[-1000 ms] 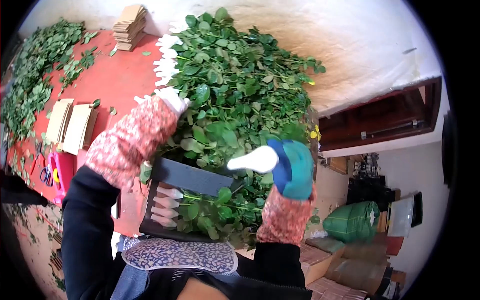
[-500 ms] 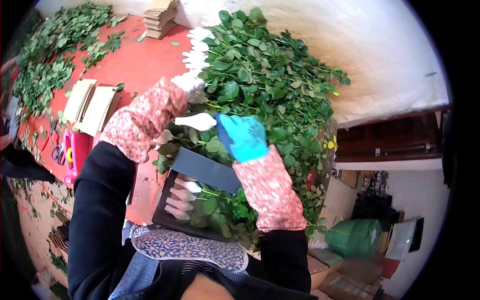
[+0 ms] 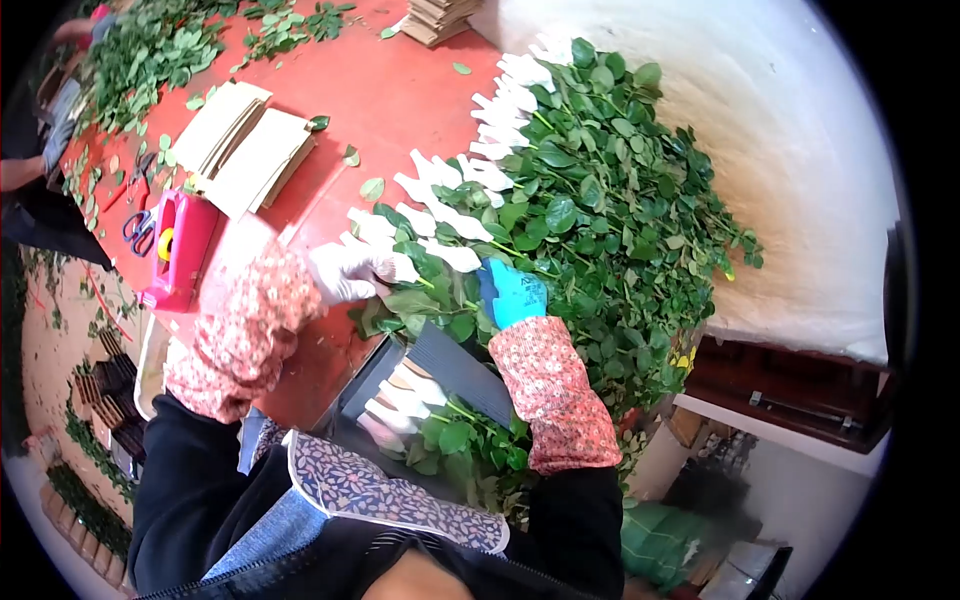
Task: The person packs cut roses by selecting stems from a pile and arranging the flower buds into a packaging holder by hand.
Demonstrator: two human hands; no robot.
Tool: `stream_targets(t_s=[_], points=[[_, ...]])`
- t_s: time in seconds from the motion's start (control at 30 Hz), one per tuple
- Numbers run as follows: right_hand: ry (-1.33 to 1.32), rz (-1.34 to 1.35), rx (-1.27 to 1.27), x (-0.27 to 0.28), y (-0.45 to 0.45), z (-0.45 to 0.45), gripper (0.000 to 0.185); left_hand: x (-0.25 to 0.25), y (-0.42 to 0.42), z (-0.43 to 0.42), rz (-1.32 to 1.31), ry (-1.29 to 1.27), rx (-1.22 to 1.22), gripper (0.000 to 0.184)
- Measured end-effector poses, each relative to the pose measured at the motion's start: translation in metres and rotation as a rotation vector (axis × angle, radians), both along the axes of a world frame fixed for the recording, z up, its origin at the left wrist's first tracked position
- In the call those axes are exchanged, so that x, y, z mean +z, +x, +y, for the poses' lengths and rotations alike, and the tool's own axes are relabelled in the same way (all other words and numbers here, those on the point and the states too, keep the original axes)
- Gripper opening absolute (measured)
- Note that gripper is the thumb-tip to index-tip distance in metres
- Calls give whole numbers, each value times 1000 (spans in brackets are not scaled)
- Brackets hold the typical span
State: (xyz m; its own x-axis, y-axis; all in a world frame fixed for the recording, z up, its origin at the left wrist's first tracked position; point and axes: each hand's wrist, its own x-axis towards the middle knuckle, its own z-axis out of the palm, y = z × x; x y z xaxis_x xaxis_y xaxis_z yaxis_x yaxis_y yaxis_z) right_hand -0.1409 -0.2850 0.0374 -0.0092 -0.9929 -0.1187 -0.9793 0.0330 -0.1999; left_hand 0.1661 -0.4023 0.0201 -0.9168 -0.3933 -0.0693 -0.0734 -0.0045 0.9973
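My left hand, in a white glove, has its fingers closed at a white-sleeved flower head at the near end of the row. My right hand, in a blue glove, is closed around a leafy stem, just right of its white-sleeved flower head; the fingers partly hide the stem. Several more sleeved heads run up the left edge of a large pile of leafy stems. Below my hands is a dark box with a grey flap, holding several sleeved flowers.
On the red table lie folded cardboard pieces, a pink tape dispenser and blue-handled scissors. More cardboard is stacked at the back by a pale wall. Another person's arm shows at far left.
The view has shifted, so the table appears further right. My left hand has come back from the row of heads toward my body. My right hand still holds a flower stem beside the pile.
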Motion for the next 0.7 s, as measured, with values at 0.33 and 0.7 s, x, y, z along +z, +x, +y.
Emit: stream_targets(t_s=[0.33, 0.7], points=[[126, 50, -160, 10, 13, -8, 28, -8, -20, 46, -119, -487, 286, 56], [-131, 10, 45, 5, 44, -45, 17, -22, -27, 54, 56, -622, 420, 52]])
